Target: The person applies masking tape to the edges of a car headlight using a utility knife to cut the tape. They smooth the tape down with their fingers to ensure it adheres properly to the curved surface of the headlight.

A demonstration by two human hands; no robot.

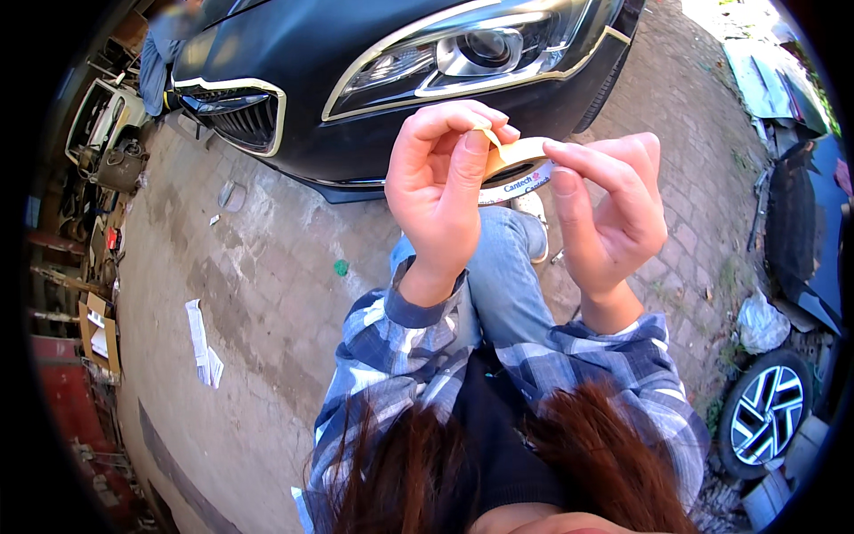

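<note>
In front of the dark car bumper (pixel 356 147), both my hands are raised around a roll of yellow masking tape (pixel 518 155). My left hand (pixel 434 182) pinches the folded loose end of the tape between thumb and fingers, at the roll's left side. My right hand (pixel 616 203) grips the roll's right edge between thumb and index finger. The car's headlight (pixel 487 49) is edged with pale tape strips, and so is the grille (pixel 249 117) to its left.
Paved ground (pixel 267 267) lies around my legs, with a white paper strip (pixel 203 343) at left. A wheel (pixel 763 413), a plastic bag (pixel 762 322) and dark car panels (pixel 805 231) line the right. Another person (pixel 158 58) stands at far left, near a cardboard box (pixel 98 334) and scrap.
</note>
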